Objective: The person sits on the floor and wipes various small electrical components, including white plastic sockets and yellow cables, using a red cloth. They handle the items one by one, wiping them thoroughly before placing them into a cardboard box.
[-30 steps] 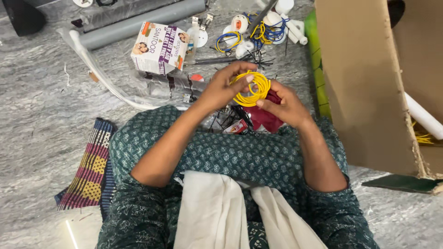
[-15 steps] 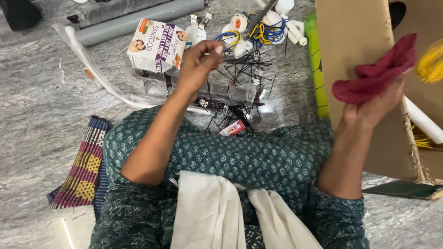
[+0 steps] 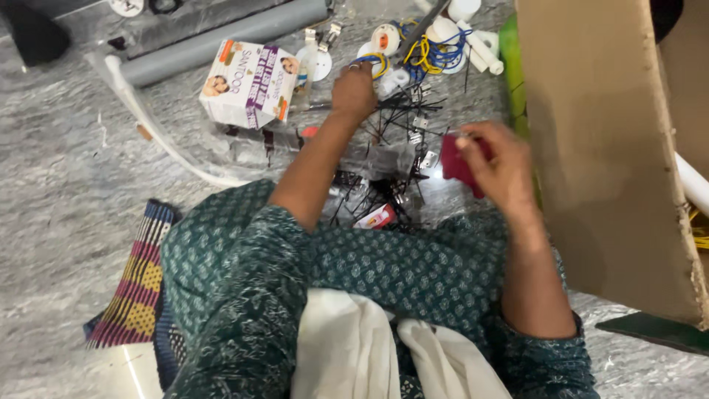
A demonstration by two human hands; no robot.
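On the grey marbled floor (image 3: 66,170), we see the left hand (image 3: 353,90) reaching with fingers curled into the scattered black cable ties (image 3: 391,122), while the right hand (image 3: 496,164) keeps a crumpled dark-red cloth (image 3: 456,161) pinched clear beside the tall brown cardboard box (image 3: 598,148).

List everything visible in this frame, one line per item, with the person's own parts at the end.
Grey plastic pipe: one, grey, floor, top left.
Printed cardboard carton: one, white with purple and orange, below the pipe.
Clear plastic tubing: one, clear-white, curving left of the carton.
Black cable ties: many, black, scattered at centre.
White plastic fittings with blue and yellow wire coils: several, top centre.
Large cardboard box: one, brown, right side.
Striped woven mat: one, multicoloured, lower left.
Red cloth: one, dark red, in the right hand.
Left hand: reaching among the fittings; what it grips cannot be told.
Right hand: closed on the cloth.
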